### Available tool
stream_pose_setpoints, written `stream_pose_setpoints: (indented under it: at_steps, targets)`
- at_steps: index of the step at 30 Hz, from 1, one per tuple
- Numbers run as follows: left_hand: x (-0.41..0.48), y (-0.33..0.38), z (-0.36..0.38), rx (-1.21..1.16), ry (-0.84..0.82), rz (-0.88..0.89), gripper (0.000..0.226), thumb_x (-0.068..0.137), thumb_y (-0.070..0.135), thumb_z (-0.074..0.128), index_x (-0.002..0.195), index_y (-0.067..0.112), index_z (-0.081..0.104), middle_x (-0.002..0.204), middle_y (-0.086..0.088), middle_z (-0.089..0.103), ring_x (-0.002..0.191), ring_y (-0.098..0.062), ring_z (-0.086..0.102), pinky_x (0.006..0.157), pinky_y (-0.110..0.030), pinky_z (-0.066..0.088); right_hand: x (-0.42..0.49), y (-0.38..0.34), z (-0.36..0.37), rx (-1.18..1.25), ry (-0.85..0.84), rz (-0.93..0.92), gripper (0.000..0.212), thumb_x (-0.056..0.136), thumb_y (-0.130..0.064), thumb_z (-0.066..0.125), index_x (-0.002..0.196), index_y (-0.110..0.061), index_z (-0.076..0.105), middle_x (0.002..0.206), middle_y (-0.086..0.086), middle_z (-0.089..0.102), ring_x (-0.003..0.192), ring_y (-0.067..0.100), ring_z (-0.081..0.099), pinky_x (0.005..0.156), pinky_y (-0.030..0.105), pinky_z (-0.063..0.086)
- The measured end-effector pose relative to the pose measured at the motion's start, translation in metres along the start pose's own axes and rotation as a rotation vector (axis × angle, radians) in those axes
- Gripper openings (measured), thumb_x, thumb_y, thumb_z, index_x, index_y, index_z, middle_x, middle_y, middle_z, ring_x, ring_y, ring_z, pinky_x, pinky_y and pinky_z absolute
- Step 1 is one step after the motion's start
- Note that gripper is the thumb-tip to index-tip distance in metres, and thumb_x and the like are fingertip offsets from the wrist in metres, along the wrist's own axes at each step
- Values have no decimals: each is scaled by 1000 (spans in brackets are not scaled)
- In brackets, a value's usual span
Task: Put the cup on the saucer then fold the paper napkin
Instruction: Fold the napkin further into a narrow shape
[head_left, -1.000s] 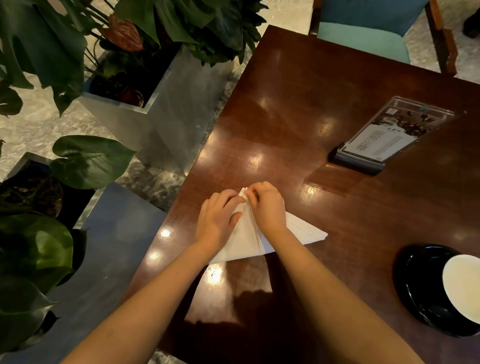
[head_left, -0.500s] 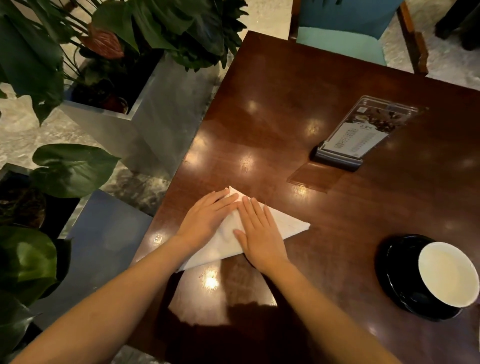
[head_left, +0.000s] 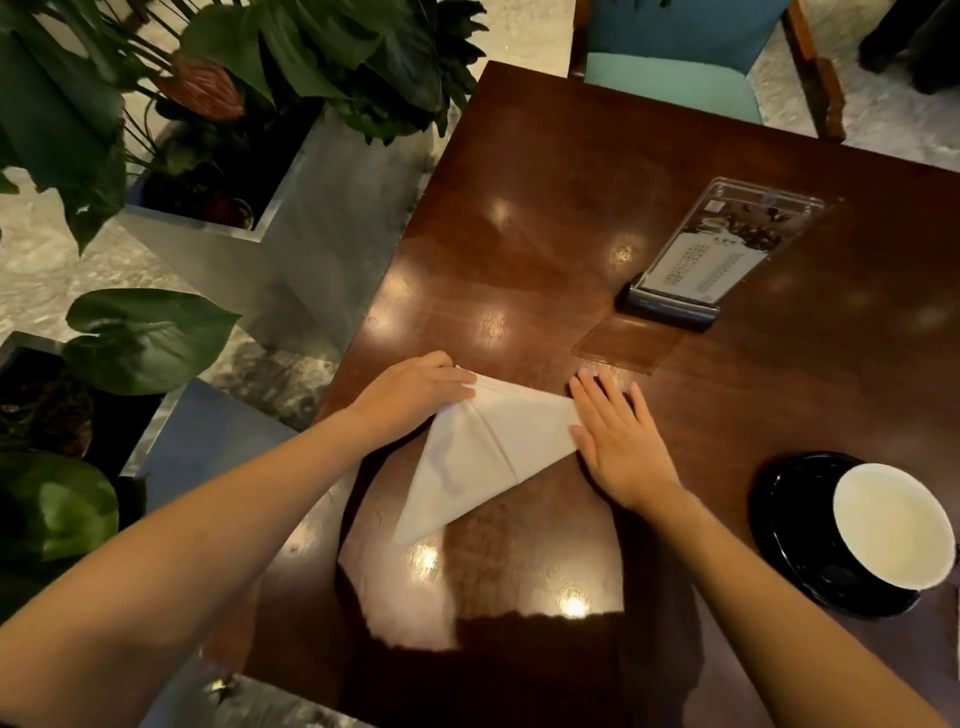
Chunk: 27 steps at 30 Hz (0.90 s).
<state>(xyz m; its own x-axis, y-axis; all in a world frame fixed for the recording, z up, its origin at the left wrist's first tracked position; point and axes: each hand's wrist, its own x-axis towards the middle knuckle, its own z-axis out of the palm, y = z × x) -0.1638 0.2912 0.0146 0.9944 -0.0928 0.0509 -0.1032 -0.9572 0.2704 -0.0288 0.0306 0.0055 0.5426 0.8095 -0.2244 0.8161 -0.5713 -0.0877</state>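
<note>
I see the white paper napkin (head_left: 488, 447), folded into a triangle, lying flat on the dark glossy wooden table (head_left: 545, 218) near the middle. My left hand (head_left: 410, 392) presses its ten o'clock corner, fingers straight and together, gripping nothing. My right hand (head_left: 621, 441) lies flat, fingers spread, on its three o'clock edge. At four o'clock, well apart, the white round cup (head_left: 891, 525) sits on the black glossy saucer (head_left: 795, 535).

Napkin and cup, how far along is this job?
Done: the cup sits on the saucer. In hand: both hands, left and right, press flat on the napkin, already folded into a triangle. Left: at most a final fold.
</note>
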Motion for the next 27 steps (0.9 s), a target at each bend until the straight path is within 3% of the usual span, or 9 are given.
stream_pose_setpoints:
  at_steps: [2,4,6,8,11,15,21,27]
  targets:
    - [0,6,0,-103,19,-62,23,76,5,71,97,14,73,102,0,70,83,-19,60,68,-25,53,14,11,-7,-19,-2,21,72,90,-53,-12,149,-17,8,159,0,6,146,17,-3,116,39,-7]
    - [-4,14,2,-169,62,-115,17,79,7,69,95,10,73,94,-4,71,83,-21,60,71,-26,51,23,14,-16,-54,-31,106,58,97,-41,7,149,-16,6,159,2,3,146,19,-5,117,41,-6]
    - [-8,18,8,-149,104,-113,16,85,16,60,93,9,73,87,-3,68,82,-21,55,72,-25,44,24,-1,-27,-57,54,137,55,97,-24,25,149,-11,11,159,7,8,146,24,2,117,43,2]
    - [-13,20,12,-173,98,-137,30,88,27,45,91,12,71,82,-1,63,83,-17,48,72,-26,39,16,-37,-32,6,141,39,57,91,-20,27,145,-6,24,154,13,25,143,30,19,115,44,12]
    - [-15,21,16,-175,131,-183,27,88,31,42,89,19,67,81,5,58,83,-13,42,75,-25,31,-5,-99,-6,49,72,-183,55,95,-33,22,142,-7,32,148,11,38,138,27,33,111,46,25]
    - [-14,21,15,-249,174,-291,14,85,27,51,86,24,65,86,8,60,92,-11,44,82,-24,22,-16,-114,23,69,11,-153,58,99,-45,4,146,-13,17,154,4,24,143,18,16,115,40,13]
    - [-19,15,21,-379,163,-311,13,87,19,58,91,19,70,87,5,62,92,-15,49,82,-30,38,-53,-81,30,81,15,-103,56,100,-45,11,147,-15,15,155,0,17,144,12,8,115,36,5]
    - [-18,21,18,-334,173,-312,10,83,9,66,90,13,71,83,0,64,83,-21,52,74,-25,39,-77,-73,23,83,97,3,59,96,-42,25,144,-9,29,152,5,26,141,23,27,113,38,10]
